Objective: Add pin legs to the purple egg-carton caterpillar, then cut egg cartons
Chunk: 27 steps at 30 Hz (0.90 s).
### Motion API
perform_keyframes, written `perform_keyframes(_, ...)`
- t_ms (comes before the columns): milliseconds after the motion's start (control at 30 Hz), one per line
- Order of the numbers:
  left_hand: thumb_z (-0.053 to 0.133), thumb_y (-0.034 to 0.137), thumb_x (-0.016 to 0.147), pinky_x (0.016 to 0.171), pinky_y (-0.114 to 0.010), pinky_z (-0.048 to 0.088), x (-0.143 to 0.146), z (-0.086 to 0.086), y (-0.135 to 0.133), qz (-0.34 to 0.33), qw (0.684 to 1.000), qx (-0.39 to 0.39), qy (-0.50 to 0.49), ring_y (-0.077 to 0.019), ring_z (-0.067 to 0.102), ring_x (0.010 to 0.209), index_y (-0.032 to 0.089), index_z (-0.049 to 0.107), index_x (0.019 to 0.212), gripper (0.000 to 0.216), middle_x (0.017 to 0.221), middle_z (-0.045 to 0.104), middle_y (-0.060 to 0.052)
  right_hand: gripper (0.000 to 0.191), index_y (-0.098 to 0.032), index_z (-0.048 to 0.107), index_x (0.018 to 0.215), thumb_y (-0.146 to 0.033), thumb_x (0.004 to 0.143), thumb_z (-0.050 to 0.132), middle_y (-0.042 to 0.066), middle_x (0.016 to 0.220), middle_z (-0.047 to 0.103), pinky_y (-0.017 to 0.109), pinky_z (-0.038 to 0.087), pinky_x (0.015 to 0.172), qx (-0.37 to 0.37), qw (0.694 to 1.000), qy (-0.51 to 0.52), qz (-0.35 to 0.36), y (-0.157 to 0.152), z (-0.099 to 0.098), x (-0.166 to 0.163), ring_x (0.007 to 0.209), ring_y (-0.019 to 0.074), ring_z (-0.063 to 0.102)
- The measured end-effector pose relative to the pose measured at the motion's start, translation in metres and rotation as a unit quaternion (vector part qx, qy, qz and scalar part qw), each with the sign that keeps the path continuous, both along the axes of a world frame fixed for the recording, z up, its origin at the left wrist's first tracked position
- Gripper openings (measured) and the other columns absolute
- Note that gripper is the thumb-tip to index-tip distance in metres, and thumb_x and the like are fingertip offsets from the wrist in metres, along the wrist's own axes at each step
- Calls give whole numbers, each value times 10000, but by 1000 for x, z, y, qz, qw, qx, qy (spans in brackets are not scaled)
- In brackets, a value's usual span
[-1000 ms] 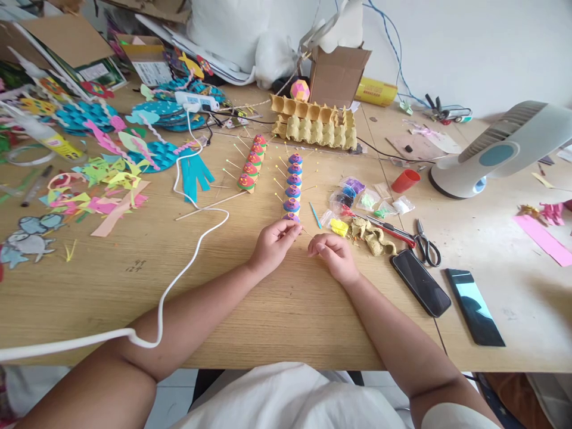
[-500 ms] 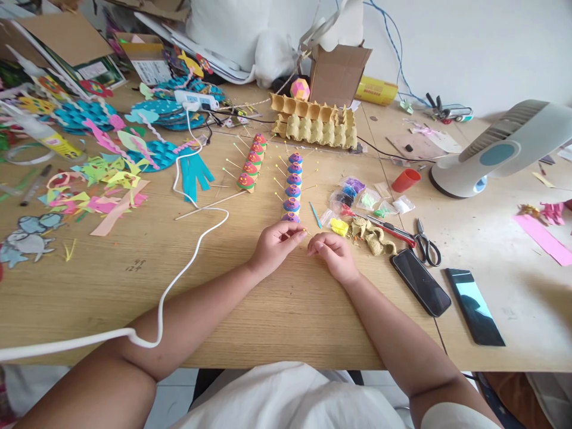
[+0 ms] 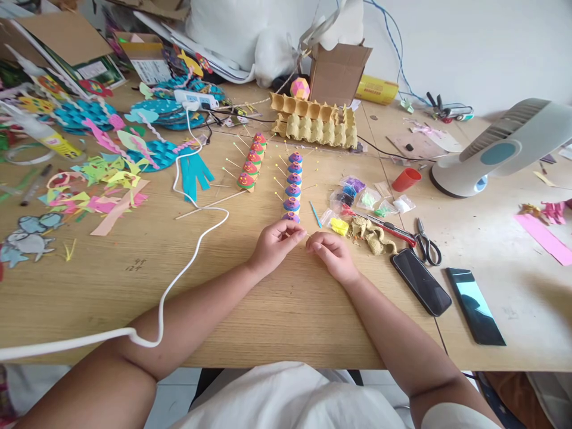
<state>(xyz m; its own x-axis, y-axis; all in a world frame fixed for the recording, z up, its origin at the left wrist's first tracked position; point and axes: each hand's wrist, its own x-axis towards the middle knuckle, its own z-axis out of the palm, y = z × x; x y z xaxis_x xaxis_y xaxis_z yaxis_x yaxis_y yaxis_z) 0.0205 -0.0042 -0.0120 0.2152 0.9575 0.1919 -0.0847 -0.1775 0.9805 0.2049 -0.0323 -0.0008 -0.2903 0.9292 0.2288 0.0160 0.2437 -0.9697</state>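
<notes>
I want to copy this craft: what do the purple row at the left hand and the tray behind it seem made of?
The purple row by the left hand: probably egg-tray cups, painted matt purple and blue; their domed shape matches the tray. The egg tray: moulded paper pulp, unpainted, matt; rough beige surface, ragged cut edges.
</notes>
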Motion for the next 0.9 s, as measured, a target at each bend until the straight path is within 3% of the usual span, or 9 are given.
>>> perform_keyframes(333,749,445,866,606,-230,385,1,-5,2,23,999,-24,-37,-100,481,643,180,703,853,269,736,612,9,312,-212,686,862,-519,864,741,15,783,666,278,466,674,-22,990,1,-138,3,-4,-6,695,133,564)
perform_keyframes(533,745,468,861,626,-237,411,1,-3,2,31,999,-21,-34,-106,496,653,178,698,842,294,739,621,3,344,-210,690,862,-548,842,748,5,734,651,273,461,638,-36,993,-7,-116,5,-7,-6,665,132,564)
perform_keyframes(700,770,466,840,695,-244,461,2,-2,2,26,999,-20,-32,-115,554,715,176,713,873,297,802,673,-10,343,-199,684,851,-534,834,755,-23,657,572,249,371,550,-64,992,-3,-109,4,-7,-6,585,106,476)
perform_keyframes(900,703,534,881,608,-233,439,1,1,0,16,997,-53,-47,-125,578,719,173,741,916,365,836,703,-38,374,-197,672,845,-567,837,728,-24,653,553,245,359,545,-63,990,-8,-125,4,-6,-5,587,108,459)
